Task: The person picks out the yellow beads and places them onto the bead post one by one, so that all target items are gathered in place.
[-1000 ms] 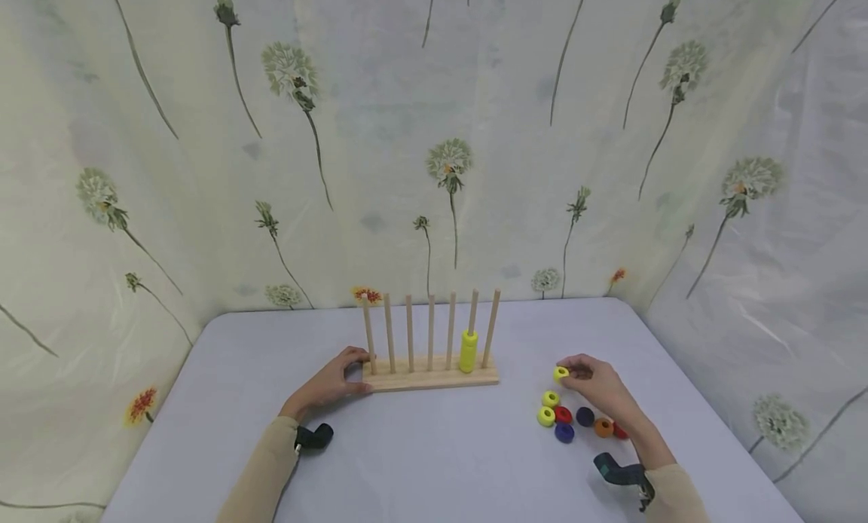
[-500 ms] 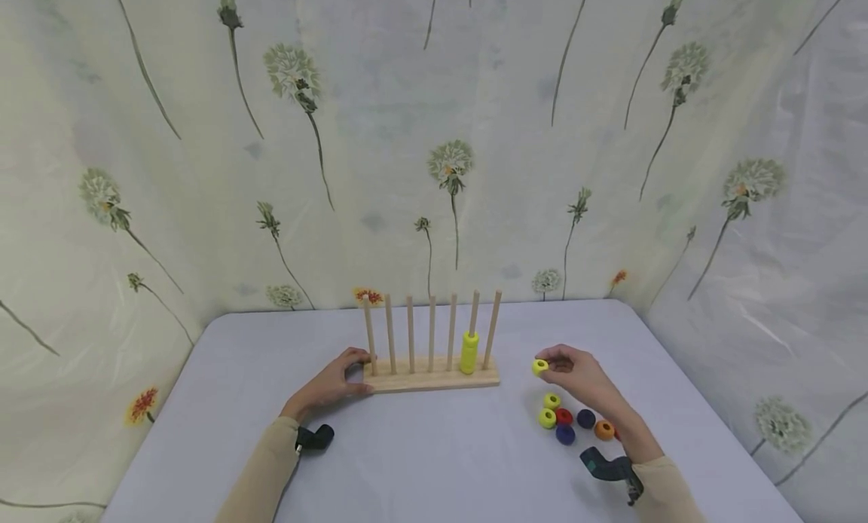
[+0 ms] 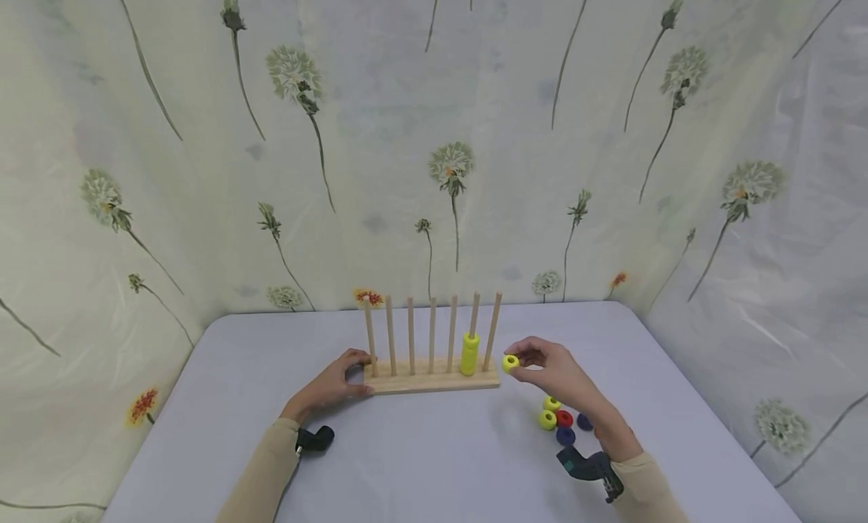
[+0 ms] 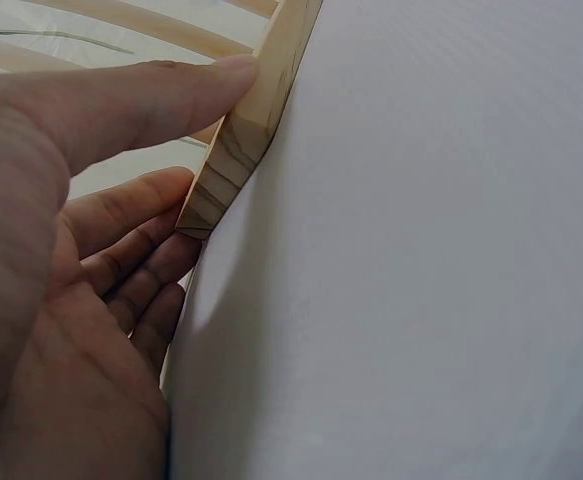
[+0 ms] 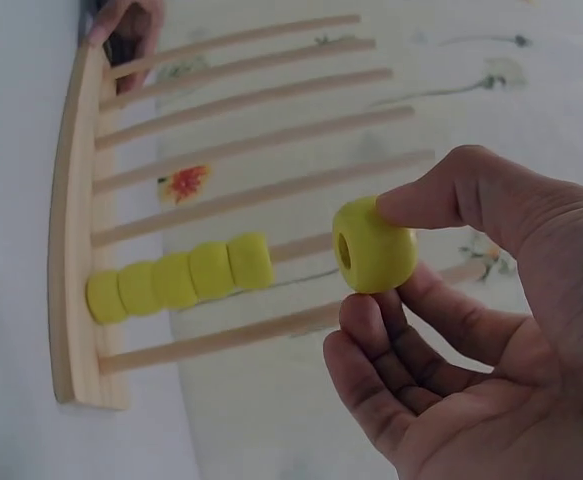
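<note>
A wooden peg rack (image 3: 434,383) with several upright pegs stands on the table. My left hand (image 3: 331,380) holds its left end, thumb at the front of the base and fingers behind, as the left wrist view shows on the base's end (image 4: 226,175). Between thumb and fingers of my right hand (image 3: 559,372) is a yellow bead (image 3: 511,364), held just right of the rack. Its hole (image 5: 345,250) faces the rack in the right wrist view. Several yellow beads (image 5: 176,280) are stacked on the second peg from the right; the other pegs are bare.
Below my right hand lie loose beads: two yellow (image 3: 548,420), a red one (image 3: 563,418) and dark blue ones (image 3: 565,435). My right forearm covers others. A floral curtain (image 3: 366,169) hangs behind the white table (image 3: 407,463).
My right hand has carried the yellow bead leftward from above the loose beads to beside the rack. The left hand and the rack have stayed in place.
</note>
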The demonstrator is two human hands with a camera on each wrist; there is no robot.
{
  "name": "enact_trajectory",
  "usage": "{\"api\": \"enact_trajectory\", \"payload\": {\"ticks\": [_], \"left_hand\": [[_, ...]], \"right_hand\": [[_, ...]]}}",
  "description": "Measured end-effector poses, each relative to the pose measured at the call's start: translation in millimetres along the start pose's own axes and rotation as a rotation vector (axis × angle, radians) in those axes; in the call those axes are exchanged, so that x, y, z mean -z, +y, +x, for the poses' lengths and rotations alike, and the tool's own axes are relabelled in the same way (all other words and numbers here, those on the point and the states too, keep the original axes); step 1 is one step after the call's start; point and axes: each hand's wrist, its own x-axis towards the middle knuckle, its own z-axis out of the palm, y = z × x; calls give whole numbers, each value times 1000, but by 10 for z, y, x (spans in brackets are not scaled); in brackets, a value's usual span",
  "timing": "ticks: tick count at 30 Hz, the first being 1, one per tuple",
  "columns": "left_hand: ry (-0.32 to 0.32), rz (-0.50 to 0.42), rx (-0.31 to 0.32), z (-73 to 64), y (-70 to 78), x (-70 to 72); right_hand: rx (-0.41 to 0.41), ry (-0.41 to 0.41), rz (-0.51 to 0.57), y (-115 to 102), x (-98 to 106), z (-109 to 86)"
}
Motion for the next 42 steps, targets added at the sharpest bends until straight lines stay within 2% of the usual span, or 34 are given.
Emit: {"api": "enact_trajectory", "payload": {"ticks": [6, 13, 20, 30, 42], "left_hand": [[1, 3, 10, -4, 18, -1], [4, 4, 10, 9, -2, -8], [0, 0, 11, 4, 1, -15], [10, 20, 12, 5, -16, -14], [10, 2, 22, 0, -12, -12]], "right_hand": [[-4, 35, 14, -134, -71, 22], [-91, 164, -27, -264, -67, 54], [-165, 258, -10, -362, -76, 27], [-204, 378, 2, -477, -153, -10], [-211, 409, 9, -559, -306, -29]]}}
